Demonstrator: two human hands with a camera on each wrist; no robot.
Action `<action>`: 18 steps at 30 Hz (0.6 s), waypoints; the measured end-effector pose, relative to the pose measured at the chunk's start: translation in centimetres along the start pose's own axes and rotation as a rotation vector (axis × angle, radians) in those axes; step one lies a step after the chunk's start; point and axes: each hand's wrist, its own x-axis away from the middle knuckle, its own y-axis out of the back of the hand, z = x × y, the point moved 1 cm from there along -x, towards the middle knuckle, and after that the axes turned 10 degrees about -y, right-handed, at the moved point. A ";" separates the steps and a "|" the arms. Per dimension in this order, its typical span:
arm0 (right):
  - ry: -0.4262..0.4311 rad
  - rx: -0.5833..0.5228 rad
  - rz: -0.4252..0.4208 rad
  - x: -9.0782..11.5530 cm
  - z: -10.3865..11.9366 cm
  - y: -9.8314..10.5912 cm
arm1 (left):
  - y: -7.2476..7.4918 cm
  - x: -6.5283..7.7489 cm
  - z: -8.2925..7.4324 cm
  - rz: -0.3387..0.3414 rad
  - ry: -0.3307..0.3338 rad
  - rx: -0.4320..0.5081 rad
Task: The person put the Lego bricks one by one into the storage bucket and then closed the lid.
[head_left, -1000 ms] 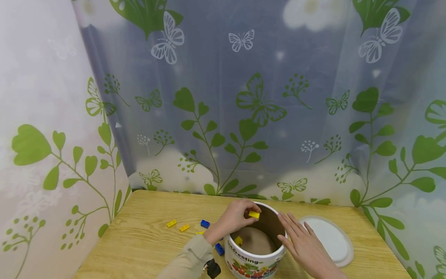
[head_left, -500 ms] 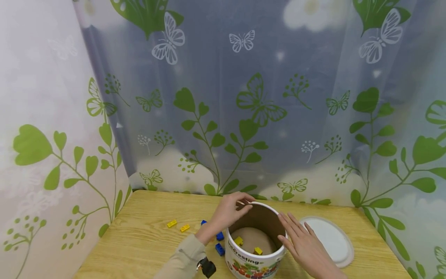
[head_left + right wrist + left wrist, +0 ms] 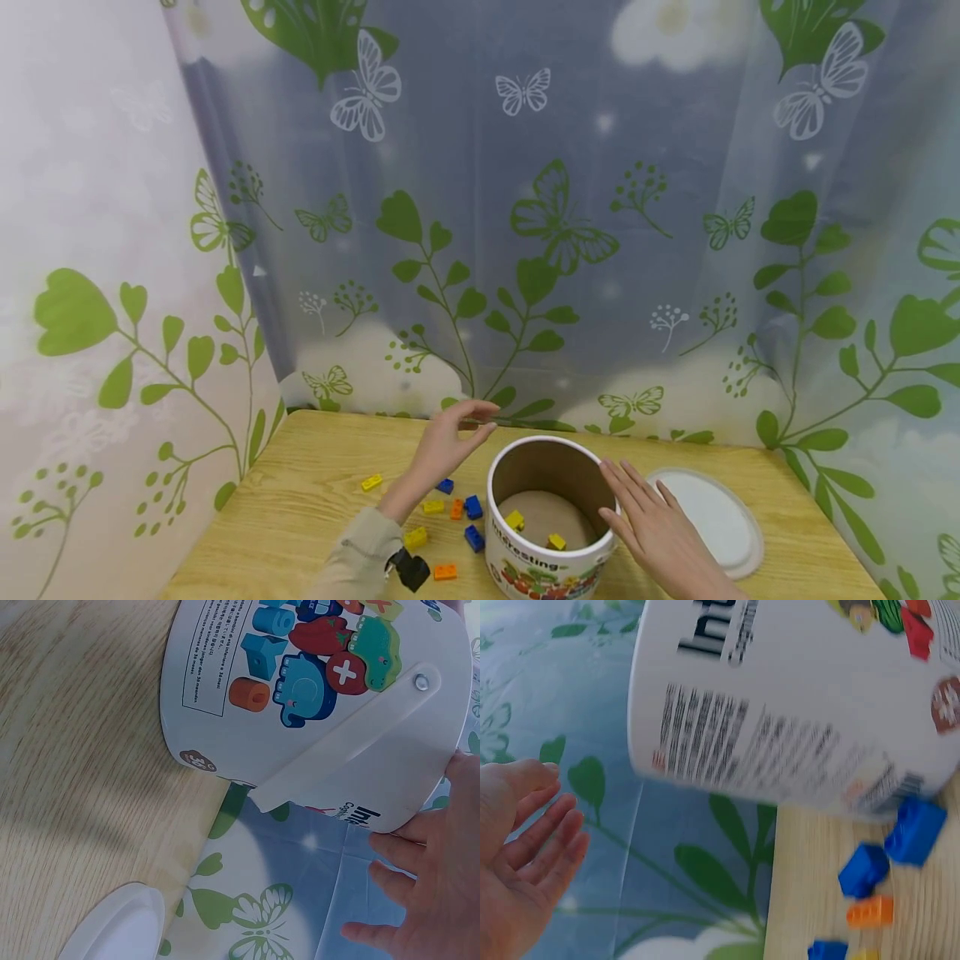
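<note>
My left hand (image 3: 442, 446) is above the table, left of the white bucket (image 3: 543, 579), its fingers loosely bent and nothing between them. The left wrist view also shows that hand (image 3: 532, 847) empty, apart from the bucket's printed side (image 3: 780, 690). Straight fingers of my right hand (image 3: 652, 525) rest against the bucket's right rim. In the right wrist view, the same fingers (image 3: 409, 855) touch its wall by the top edge. Inside the bucket lie two yellow toy bricks (image 3: 556, 542). Blue bricks (image 3: 474, 538), orange bricks (image 3: 446, 572) and other yellow bricks (image 3: 416, 537) lie left of it.
A round white lid (image 3: 708, 521) lies on the wooden table (image 3: 322, 450), right of the bucket and partly behind my right hand. A plastic handle (image 3: 345, 739) hangs along the bucket's side. A curtain with printed leaves and butterflies (image 3: 450, 208) stands behind the table.
A second ago my left hand pinched a yellow brick over the bucket; it let go, and the brick now lies inside. That hand has since moved left. My right hand has stayed put.
</note>
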 end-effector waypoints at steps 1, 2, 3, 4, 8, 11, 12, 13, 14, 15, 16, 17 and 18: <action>-0.001 -0.002 0.003 0.0 0.0 0.0 | 0.4 0.2 0.2 -0.004 0.014 -0.001; -0.001 -0.004 0.005 0.0 0.0 0.0 | 0.8 0.3 0.5 -0.008 0.025 -0.008; -0.001 -0.006 0.007 0.0 0.0 0.1 | 1.2 0.5 0.8 -0.015 0.030 -0.018; 0.000 -0.005 0.007 0.0 0.0 0.1 | 1.6 0.7 1.1 -0.018 0.036 -0.029; 0.006 -0.002 0.006 0.1 0.0 0.1 | 3.2 1.7 2.5 -0.034 0.054 -0.085; 0.007 0.001 0.005 0.0 0.0 0.0 | 4.4 2.6 3.7 -0.050 0.095 -0.139; 0.007 0.001 0.005 0.0 0.0 0.0 | 4.8 2.9 4.1 -0.057 0.104 -0.157; 0.006 0.002 0.006 0.0 0.0 0.0 | 5.1 3.2 4.5 -0.063 0.119 -0.174; 0.005 0.001 0.008 0.0 0.0 0.0 | 5.5 3.6 4.9 -0.070 0.132 -0.195; 0.003 0.000 0.010 0.0 0.0 0.0 | 5.8 3.9 5.4 -0.075 0.146 -0.213; 0.003 -0.001 0.012 0.0 0.0 0.0 | 6.0 4.3 5.8 -0.077 0.157 -0.232; 0.002 -0.003 0.015 0.0 0.0 0.0 | 6.3 4.6 6.3 -0.077 0.166 -0.253; 0.001 -0.005 0.018 0.0 0.0 0.0 | 6.5 5.0 6.7 -0.074 0.175 -0.273</action>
